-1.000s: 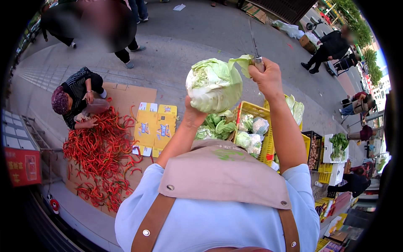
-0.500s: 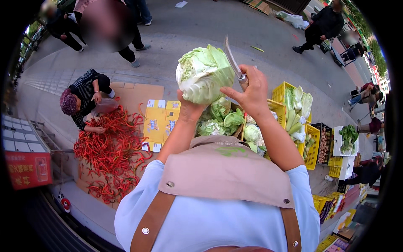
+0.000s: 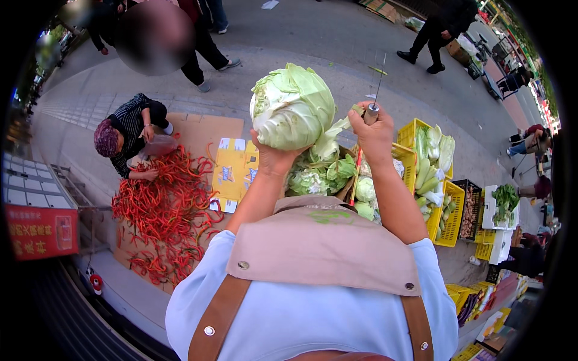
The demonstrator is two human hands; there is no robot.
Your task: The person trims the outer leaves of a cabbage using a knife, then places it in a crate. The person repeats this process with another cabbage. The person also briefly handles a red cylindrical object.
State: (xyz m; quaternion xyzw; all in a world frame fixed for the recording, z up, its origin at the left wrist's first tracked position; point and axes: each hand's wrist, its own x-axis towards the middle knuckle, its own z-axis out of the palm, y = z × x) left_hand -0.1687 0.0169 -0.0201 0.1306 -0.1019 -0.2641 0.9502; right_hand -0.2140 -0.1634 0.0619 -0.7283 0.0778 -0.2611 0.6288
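Note:
A large pale green cabbage (image 3: 293,108) rests on my left hand (image 3: 274,157), whose fingers curl around its underside. My right hand (image 3: 374,137) grips the handle of a knife (image 3: 372,112), its thin blade pointing up and away, seen nearly edge-on. Between my right thumb and fingers the end of a cabbage leaf (image 3: 328,141) also seems pinched; the leaf stretches from the cabbage's lower right side toward that hand. Beneath both hands lies a heap of loose green leaves (image 3: 322,174) in a box, partly hidden by my apron (image 3: 325,253).
Red chili peppers (image 3: 162,204) spread over cardboard at left, where a crouching person (image 3: 123,135) handles them. A yellow flattened carton (image 3: 232,171) lies beside them. Yellow crates (image 3: 448,231) of vegetables stand at right. People walk on the pavement beyond.
The knife has moved off the cabbage, rightward, and its blade has turned edge-on. My right hand has closed and drawn a leaf outward. The left hand still holds the cabbage.

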